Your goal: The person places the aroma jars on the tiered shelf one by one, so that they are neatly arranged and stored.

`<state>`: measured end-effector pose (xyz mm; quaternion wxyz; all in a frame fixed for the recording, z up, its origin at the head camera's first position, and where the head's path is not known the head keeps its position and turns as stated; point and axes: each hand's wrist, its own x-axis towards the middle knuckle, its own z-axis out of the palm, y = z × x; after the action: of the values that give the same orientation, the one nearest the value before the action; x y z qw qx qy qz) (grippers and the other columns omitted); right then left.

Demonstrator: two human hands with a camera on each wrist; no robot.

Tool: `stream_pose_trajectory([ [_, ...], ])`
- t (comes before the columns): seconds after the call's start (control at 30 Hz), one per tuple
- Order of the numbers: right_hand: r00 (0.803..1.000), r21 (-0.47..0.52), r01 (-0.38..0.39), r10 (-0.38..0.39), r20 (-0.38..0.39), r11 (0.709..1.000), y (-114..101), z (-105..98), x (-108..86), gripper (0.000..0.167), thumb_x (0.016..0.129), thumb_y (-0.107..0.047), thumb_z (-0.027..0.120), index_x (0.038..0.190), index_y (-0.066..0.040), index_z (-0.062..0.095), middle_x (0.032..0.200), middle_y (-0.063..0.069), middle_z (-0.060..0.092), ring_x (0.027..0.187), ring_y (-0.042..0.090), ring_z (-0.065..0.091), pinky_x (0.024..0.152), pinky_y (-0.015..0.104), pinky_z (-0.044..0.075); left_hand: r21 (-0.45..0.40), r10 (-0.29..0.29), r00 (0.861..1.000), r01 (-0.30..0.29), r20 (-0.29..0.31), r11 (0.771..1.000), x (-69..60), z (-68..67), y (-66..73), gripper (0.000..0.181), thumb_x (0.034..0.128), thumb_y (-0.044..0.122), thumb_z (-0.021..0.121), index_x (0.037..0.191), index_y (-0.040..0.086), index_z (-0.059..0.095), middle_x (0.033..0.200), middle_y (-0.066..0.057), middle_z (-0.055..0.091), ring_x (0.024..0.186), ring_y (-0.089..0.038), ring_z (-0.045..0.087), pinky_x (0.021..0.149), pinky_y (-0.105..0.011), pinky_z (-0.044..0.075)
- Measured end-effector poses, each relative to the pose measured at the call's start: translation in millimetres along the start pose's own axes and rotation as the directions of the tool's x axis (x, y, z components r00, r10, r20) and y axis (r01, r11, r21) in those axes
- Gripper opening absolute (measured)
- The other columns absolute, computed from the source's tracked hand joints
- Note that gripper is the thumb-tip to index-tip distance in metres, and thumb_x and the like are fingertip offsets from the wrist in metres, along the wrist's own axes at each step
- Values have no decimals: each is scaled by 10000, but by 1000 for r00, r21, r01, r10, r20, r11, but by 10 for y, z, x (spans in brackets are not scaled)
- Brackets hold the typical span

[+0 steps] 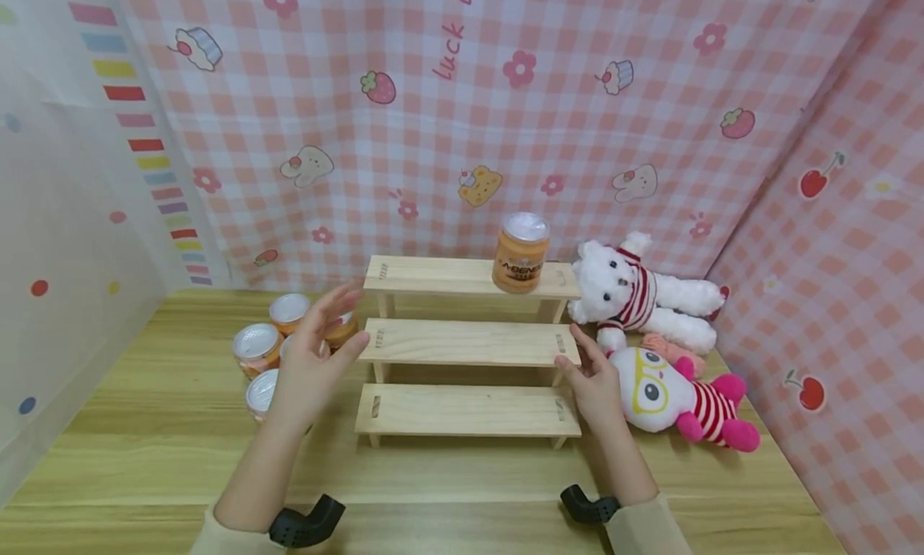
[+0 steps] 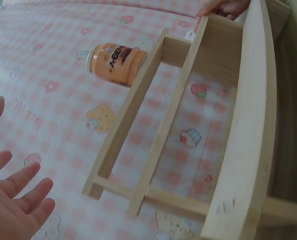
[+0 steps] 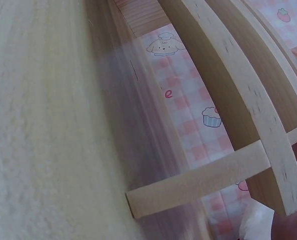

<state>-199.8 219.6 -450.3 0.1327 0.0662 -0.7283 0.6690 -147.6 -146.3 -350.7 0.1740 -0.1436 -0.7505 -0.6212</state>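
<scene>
A three-step wooden shelf [image 1: 469,342] stands on the table. One orange can [image 1: 521,254] with a pale lid stands upright toward the right end of its top step. My left hand [image 1: 318,354] is at the shelf's left side, fingers spread and fairly straight, with nothing in it; its thumb tip comes close to the middle step's left end. In the left wrist view the left hand [image 2: 18,200] appears apart from the wood. My right hand [image 1: 595,378] grips the middle step's right end between thumb and fingers. The right wrist view shows the shelf's underside and a leg [image 3: 198,177].
Several more orange cans [image 1: 257,342] stand left of the shelf, partly behind my left hand. To the right lie a white plush bear [image 1: 638,294] and a plush doll with yellow glasses [image 1: 678,394]. A checked cloth [image 1: 433,138] hangs behind.
</scene>
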Motion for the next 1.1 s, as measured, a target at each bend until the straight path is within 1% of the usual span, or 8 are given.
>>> stream_pose_trajectory([
  [0.1,1000,7,20,-20,5,1000,4,-4,-10,591,900,-71,670,1417,41,406,1484,196,345,1376,267,288,938,137,401,53,-4,1000,6,-28,999,-68,-100,-38,566,906,39,653,1422,104,431,1358,-74,511,1242,-175,443,1058,-405,330],
  [0.2,999,24,51,-51,4,998,25,-4,-14,592,896,-116,687,1412,19,430,1475,203,357,1367,252,310,921,140,418,88,18,998,-12,-64,996,-122,-194,-95,571,891,6,658,1413,59,431,1347,-105,518,1242,-136,448,1039,-268,328],
  [0.3,998,24,59,-59,-1,998,33,-5,-16,591,894,-147,695,1410,-4,446,1473,177,374,1358,230,328,923,141,417,109,18,995,-8,-94,994,-179,-281,-141,573,881,-19,658,1404,31,430,1323,-78,534,1224,-107,455,1009,-210,332],
  [0.43,1000,14,24,-24,1,1000,7,0,-17,587,901,-114,680,1421,-7,429,1483,136,372,1368,234,311,950,150,399,141,-24,991,43,-129,989,-272,-405,-207,577,886,-3,659,1412,52,429,1286,42,542,1192,-103,460,971,-185,345],
  [0.53,1000,10,-5,5,4,1000,-14,2,-15,579,907,-55,656,1428,1,411,1490,119,363,1375,234,297,968,157,386,157,-51,988,74,-149,985,-336,-497,-265,586,893,10,657,1425,83,424,1275,70,527,1185,-109,455,954,-167,352],
  [0.73,1000,6,-19,19,-1,1000,-16,-2,-9,568,910,-17,636,1426,23,401,1490,126,361,1377,217,292,988,159,364,168,-12,985,42,-172,985,-412,-641,-380,598,873,-56,650,1416,46,423,1269,92,523,1172,-91,464,938,-163,370],
  [0.9,1000,12,-8,8,2,1000,0,3,-15,568,907,-4,635,1419,49,396,1487,123,362,1376,216,293,981,161,373,210,-12,979,55,-202,976,-499,-726,-461,591,860,-76,654,1399,-11,421,1228,138,540,1106,-77,497,942,-138,369],
  [1.1,1000,-2,-11,11,-6,1000,11,2,-4,573,903,-10,645,1422,30,405,1490,129,362,1370,225,305,953,148,395,264,-43,974,102,-221,959,-590,-790,-597,586,855,-37,680,1386,-23,432,1223,90,557,1131,-8,474,923,-110,348],
])
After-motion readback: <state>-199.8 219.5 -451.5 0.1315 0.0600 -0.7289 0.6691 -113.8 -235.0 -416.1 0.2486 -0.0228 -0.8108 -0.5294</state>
